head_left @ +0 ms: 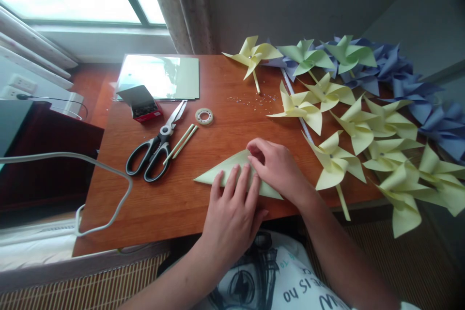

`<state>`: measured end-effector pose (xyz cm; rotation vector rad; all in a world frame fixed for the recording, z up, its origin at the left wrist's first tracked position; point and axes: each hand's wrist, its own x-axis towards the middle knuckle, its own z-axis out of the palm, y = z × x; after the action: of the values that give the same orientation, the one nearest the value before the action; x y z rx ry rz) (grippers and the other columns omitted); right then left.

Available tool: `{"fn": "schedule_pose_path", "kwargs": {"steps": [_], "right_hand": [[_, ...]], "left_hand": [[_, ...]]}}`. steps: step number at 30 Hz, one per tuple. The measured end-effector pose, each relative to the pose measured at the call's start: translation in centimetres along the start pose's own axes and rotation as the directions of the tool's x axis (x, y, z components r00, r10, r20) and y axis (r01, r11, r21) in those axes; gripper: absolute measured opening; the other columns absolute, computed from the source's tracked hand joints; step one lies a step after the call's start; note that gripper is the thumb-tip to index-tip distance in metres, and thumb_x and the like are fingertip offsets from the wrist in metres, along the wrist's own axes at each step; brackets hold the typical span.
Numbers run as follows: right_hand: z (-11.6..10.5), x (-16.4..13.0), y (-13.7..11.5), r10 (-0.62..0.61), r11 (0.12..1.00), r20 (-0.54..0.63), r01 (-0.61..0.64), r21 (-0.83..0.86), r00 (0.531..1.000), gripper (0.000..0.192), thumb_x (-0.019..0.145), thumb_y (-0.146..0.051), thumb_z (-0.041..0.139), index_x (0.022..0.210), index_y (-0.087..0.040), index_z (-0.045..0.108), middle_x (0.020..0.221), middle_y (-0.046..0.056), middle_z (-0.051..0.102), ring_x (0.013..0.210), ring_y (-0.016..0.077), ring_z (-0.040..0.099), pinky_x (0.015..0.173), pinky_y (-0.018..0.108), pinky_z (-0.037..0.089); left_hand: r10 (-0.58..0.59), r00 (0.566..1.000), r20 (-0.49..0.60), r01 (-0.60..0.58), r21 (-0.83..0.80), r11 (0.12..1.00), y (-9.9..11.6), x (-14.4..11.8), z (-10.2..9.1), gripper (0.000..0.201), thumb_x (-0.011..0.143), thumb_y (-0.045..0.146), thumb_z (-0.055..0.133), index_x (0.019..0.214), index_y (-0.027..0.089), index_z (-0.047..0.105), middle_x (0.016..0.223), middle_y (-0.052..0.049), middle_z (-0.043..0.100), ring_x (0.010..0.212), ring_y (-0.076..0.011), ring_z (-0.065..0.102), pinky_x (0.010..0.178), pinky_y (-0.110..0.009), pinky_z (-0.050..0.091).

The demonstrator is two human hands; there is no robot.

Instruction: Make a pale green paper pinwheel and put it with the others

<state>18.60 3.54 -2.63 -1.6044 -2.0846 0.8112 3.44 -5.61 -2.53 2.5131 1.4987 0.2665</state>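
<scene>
A pale yellow paper folded into a triangle (214,174) lies near the front edge of the wooden table (160,208). My left hand (232,208) lies flat on its lower part, fingers spread and pressing it down. My right hand (276,164) rests on the triangle's upper right corner, fingertips curled onto the fold. Neither hand lifts the paper.
Black-handled scissors (154,147), two pale sticks (181,141), a tape roll (204,116), a small red box (143,104) and a sheet stack (160,76) lie to the left. Several yellow pinwheels (336,162), green ones (305,55) and blue ones (417,92) crowd the right. A white cable (109,169) loops at left.
</scene>
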Motion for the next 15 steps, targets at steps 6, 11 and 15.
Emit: {"fn": "schedule_pose_path", "kwargs": {"steps": [6, 11, 15], "right_hand": [[-0.7, -1.5, 0.1, 0.055, 0.967, 0.022, -0.058, 0.247, 0.998, 0.007, 0.086, -0.015, 0.065, 0.085, -0.021, 0.068, 0.078, -0.002, 0.071, 0.071, 0.0145, 0.065, 0.068, 0.025, 0.048], [-1.6, -1.9, -0.3, 0.027, 0.947, 0.097, -0.056, 0.315, 0.995, 0.007, 0.089, -0.017, 0.064, 0.087, -0.021, 0.069, 0.081, -0.003, 0.071, 0.072, 0.0126, 0.065, 0.067, 0.023, 0.047], [-1.9, -2.1, -0.6, 0.018, 0.944, 0.103, -0.051, 0.326, 0.995, 0.007, 0.088, -0.017, 0.065, 0.087, -0.021, 0.07, 0.081, -0.003, 0.072, 0.073, 0.0123, 0.065, 0.067, 0.023, 0.048]], "left_hand": [[-0.02, 0.983, -0.18, -0.009, -0.159, 0.987, -3.5, 1.5, -1.7, 0.033, 0.098, 0.033, 0.054, 0.123, 0.015, 0.065, 0.133, -0.012, 0.067, 0.114, -0.0262, 0.067, 0.094, -0.037, 0.053], [-0.039, 0.997, -0.071, 0.015, -0.308, 0.951, -6.6, 4.0, -2.4, 0.023, 0.094, 0.027, 0.06, 0.113, 0.018, 0.068, 0.109, -0.007, 0.075, 0.094, -0.0232, 0.071, 0.08, -0.032, 0.052], [-0.019, 0.999, 0.045, 0.04, -0.545, 0.838, -7.1, 5.0, -2.4, 0.008, 0.09, 0.022, 0.065, 0.089, 0.018, 0.071, 0.077, 0.001, 0.071, 0.064, -0.0117, 0.061, 0.061, -0.023, 0.044]]}}
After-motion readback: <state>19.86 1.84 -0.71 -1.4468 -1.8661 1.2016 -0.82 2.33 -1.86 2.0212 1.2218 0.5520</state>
